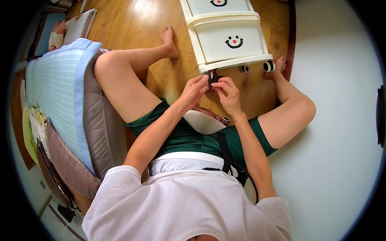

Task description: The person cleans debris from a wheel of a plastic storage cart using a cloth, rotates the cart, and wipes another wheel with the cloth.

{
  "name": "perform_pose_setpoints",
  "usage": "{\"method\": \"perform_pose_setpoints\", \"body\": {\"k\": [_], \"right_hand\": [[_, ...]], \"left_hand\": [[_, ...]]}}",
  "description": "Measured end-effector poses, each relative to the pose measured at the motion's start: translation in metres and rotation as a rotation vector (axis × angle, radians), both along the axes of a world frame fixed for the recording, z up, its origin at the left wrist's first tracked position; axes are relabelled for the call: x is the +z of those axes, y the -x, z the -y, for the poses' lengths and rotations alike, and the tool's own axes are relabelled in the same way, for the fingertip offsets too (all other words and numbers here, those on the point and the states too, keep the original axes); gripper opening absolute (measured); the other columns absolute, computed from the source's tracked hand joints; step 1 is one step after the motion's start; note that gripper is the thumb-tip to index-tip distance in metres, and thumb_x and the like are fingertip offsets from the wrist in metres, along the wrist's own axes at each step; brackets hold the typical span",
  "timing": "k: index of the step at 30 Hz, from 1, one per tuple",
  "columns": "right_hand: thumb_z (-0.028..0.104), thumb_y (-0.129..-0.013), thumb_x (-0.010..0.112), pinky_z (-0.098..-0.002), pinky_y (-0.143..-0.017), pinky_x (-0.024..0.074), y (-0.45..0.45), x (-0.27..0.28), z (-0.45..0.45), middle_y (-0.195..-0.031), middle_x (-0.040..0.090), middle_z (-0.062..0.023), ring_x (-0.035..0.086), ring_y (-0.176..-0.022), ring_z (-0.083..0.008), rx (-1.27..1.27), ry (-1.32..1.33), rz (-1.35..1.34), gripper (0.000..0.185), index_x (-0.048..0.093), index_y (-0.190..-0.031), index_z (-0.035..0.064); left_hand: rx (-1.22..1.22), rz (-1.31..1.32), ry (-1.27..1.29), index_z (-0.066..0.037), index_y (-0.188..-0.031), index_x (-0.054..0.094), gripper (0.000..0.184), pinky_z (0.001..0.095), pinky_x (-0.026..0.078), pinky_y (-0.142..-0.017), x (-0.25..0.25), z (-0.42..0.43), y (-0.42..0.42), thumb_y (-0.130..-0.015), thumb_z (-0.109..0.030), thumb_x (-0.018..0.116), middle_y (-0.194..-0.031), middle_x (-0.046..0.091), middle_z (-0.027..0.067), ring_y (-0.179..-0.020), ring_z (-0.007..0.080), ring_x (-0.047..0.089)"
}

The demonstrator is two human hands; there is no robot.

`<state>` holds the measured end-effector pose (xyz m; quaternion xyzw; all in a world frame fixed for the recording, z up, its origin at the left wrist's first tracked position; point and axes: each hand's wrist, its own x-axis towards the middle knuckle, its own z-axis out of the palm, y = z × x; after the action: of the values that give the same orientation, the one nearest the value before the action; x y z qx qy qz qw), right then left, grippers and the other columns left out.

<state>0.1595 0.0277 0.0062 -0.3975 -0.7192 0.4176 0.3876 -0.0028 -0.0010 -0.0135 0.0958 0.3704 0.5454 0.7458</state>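
A cream-white plastic drawer unit point(229, 42) with smiling faces on its drawers has its wheeled base edge towards me. Two black-and-white casters, a middle one point(245, 69) and a right one point(268, 66), show along that edge. At its left corner my left hand point(194, 90) is closed, thumb and fingers pinching a dark caster point(212, 77). My right hand point(227, 94) is beside it, fingertips pinched together near the caster's right side. What lies between those right fingertips is too small to make out. Fingers partly hide the caster.
My bare legs are spread to either side of the unit on the wood floor point(132, 24). On the left stands a bed with a light-blue striped cover point(60, 76). A pale wall point(329, 120) rises on the right. Part of another person point(58, 34) shows at upper left.
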Motion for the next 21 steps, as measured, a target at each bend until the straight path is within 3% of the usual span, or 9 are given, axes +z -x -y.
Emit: {"method": "perform_pose_setpoints", "body": {"k": [4, 10, 16, 21], "right_hand": [[-0.004, -0.078, 0.062, -0.0319, -0.066, 0.0477, -0.003, -0.017, 0.003, -0.084, 0.054, -0.0095, 0.058, -0.078, -0.0236, 0.018, 0.011, 0.055, 0.011, 0.064, -0.087, 0.0019], [-0.003, -0.082, 0.059, -0.0234, -0.069, 0.0481, 0.005, -0.036, 0.009, -0.088, 0.061, -0.0061, 0.059, -0.076, -0.0119, -0.197, 0.453, -0.144, 0.013, 0.062, -0.094, 0.0013], [0.001, -0.085, 0.062, -0.0205, -0.072, 0.0472, -0.005, -0.019, 0.006, -0.091, 0.062, -0.0024, 0.058, -0.080, -0.0081, -0.299, 0.460, -0.386, 0.018, 0.058, -0.103, 0.0004], [0.000, -0.085, 0.063, -0.0201, -0.073, 0.0474, 0.001, 0.002, 0.009, -0.091, 0.061, -0.0032, 0.058, -0.081, -0.0083, -0.290, 0.464, -0.421, 0.019, 0.057, -0.103, 0.0004]], "left_hand": [[-0.019, -0.022, 0.031, -0.004, -0.108, 0.060, 0.024, 0.0274, 0.045, -0.085, 0.004, -0.002, -0.002, -0.095, -0.022, 0.053, -0.103, 0.063, 0.0036, -0.093, 0.0102, 0.058], [-0.043, 0.020, 0.070, -0.004, -0.111, 0.058, 0.027, 0.0295, 0.046, -0.088, -0.007, 0.000, 0.002, -0.096, -0.024, 0.051, -0.109, 0.063, 0.0061, -0.097, 0.0144, 0.059], [0.000, 0.130, 0.128, -0.005, -0.113, 0.055, 0.026, 0.0315, 0.048, -0.090, -0.010, 0.001, 0.001, -0.096, -0.024, 0.050, -0.108, 0.062, 0.0078, -0.099, 0.0168, 0.059], [0.025, 0.106, 0.083, -0.004, -0.120, 0.051, 0.030, 0.0329, 0.044, -0.096, 0.001, 0.006, 0.002, -0.096, -0.022, 0.050, -0.115, 0.059, 0.0092, -0.106, 0.0195, 0.057]]}}
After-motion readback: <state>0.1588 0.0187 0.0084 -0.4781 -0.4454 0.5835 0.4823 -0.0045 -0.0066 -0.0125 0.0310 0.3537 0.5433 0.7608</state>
